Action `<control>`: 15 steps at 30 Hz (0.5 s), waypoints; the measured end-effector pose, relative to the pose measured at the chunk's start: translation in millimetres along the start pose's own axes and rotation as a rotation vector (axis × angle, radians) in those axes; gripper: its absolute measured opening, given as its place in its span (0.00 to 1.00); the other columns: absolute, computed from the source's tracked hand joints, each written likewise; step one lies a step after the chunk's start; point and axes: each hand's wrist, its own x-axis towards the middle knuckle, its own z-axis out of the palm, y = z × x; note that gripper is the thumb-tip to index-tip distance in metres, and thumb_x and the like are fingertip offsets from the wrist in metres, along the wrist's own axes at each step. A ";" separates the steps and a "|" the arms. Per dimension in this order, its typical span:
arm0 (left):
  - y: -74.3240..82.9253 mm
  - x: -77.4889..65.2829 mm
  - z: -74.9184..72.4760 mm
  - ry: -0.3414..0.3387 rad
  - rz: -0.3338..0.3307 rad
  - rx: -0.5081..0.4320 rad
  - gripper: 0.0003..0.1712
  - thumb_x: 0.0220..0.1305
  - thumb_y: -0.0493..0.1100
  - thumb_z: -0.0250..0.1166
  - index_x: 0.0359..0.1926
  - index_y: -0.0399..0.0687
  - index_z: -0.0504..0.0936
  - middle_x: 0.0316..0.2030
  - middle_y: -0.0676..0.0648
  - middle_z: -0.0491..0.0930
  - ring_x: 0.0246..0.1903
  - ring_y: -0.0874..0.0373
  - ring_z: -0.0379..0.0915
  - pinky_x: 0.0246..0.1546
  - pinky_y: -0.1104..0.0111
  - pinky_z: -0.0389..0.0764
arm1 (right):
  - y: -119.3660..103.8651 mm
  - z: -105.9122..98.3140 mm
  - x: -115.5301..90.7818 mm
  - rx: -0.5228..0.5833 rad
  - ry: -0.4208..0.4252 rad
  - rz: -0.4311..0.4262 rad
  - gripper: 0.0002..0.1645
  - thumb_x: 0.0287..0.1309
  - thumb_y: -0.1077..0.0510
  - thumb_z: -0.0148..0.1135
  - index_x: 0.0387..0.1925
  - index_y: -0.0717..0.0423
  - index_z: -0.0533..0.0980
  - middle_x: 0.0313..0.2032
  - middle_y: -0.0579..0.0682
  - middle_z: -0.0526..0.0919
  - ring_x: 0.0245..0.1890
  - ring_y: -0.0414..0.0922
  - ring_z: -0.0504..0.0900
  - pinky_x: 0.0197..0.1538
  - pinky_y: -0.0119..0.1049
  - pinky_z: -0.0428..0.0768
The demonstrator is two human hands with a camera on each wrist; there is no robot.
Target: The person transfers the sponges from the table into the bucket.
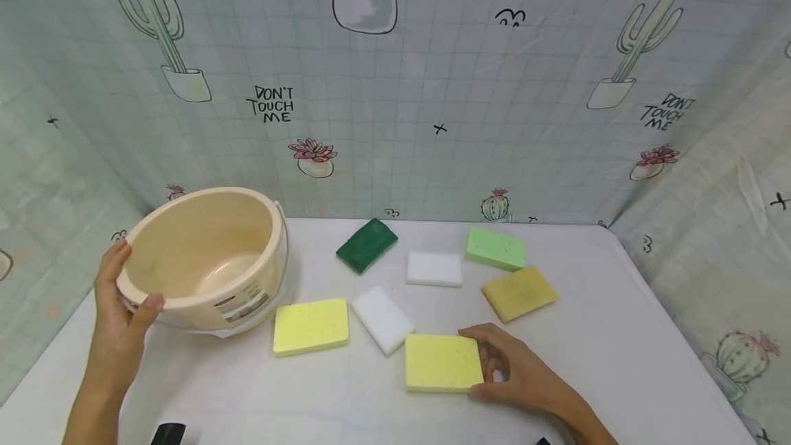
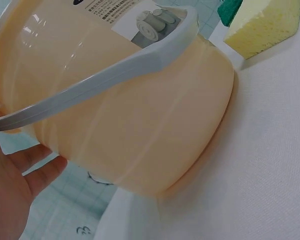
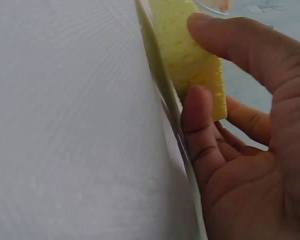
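A cream plastic bucket (image 1: 191, 303) with a grey handle (image 2: 105, 82) stands at the left of the table, its mouth showing in the head view. My left hand (image 1: 117, 321) grips its left rim, thumb over the edge and fingers outside. Toward the front, my right hand (image 1: 519, 373) pinches the right end of a light yellow sponge (image 1: 442, 362), thumb at the near corner and fingertips at the far one. In the right wrist view this sponge (image 3: 182, 50) lies close over the white tabletop. The sponge's far end is cut off there.
Between bucket and right hand lie another light yellow sponge (image 1: 311, 326) and a tilted white sponge (image 1: 383, 319). Farther back are a dark green scouring pad (image 1: 367, 246), a white sponge (image 1: 434, 269), a green sponge (image 1: 495, 248) and a darker yellow sponge (image 1: 519, 293). Cactus-print cloth (image 1: 432, 88) walls the table.
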 end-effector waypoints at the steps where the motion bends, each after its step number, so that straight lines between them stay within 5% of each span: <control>1: 0.0 -0.4 0.0 -0.002 -0.006 0.019 0.39 0.64 0.30 0.52 0.73 0.46 0.48 0.72 0.47 0.37 0.71 0.53 0.34 0.64 0.78 0.51 | -0.5 -0.3 0.7 0.001 0.002 -0.002 0.44 0.46 0.58 0.75 0.64 0.61 0.64 0.32 0.49 0.75 0.25 0.42 0.75 0.28 0.32 0.78; 7: 1.9 -1.6 0.0 -0.022 -0.012 0.061 0.39 0.66 0.31 0.50 0.73 0.46 0.45 0.73 0.48 0.35 0.70 0.53 0.35 0.63 0.78 0.51 | -7.7 -1.0 8.9 0.051 -0.002 -0.057 0.43 0.46 0.64 0.74 0.62 0.67 0.64 0.40 0.54 0.75 0.27 0.45 0.76 0.28 0.34 0.79; 15: 2.9 -2.0 -0.5 -0.022 -0.029 0.079 0.38 0.66 0.33 0.50 0.74 0.48 0.45 0.73 0.49 0.34 0.71 0.53 0.32 0.63 0.79 0.51 | -23.5 -4.3 34.0 0.114 -0.031 -0.068 0.43 0.50 0.60 0.72 0.65 0.62 0.63 0.54 0.56 0.71 0.32 0.45 0.75 0.31 0.35 0.79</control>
